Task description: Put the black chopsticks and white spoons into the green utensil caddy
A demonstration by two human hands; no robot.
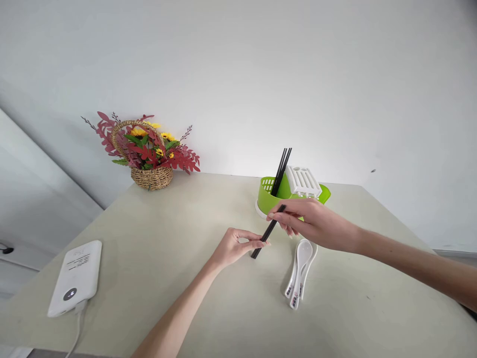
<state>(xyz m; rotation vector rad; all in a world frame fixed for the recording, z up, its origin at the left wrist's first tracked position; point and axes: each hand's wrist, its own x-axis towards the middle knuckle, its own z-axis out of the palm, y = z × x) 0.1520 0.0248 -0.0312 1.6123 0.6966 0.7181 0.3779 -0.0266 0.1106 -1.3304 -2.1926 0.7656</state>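
Note:
Black chopsticks (pixel 269 230) slant above the table, pinched by both hands. Closed on their lower part is my left hand (pixel 238 245), thumb and forefinger together. My right hand (pixel 309 221) grips the upper end. Behind it stands a green utensil holder (pixel 266 201) with a white slotted top (pixel 303 180), partly hidden by the right hand. More black chopsticks (pixel 281 171) lean upright in its left compartment. Below my right hand, several white spoons (pixel 303 253) lie stacked on the table, bowls pointing away from me.
A wicker basket (pixel 152 179) of red leaves and yellow flowers sits at the back left. At the near left lies a white power bank (pixel 76 278) with a cable (pixel 79 323) plugged in. The pale table (pixel 208 209) meets a white wall behind.

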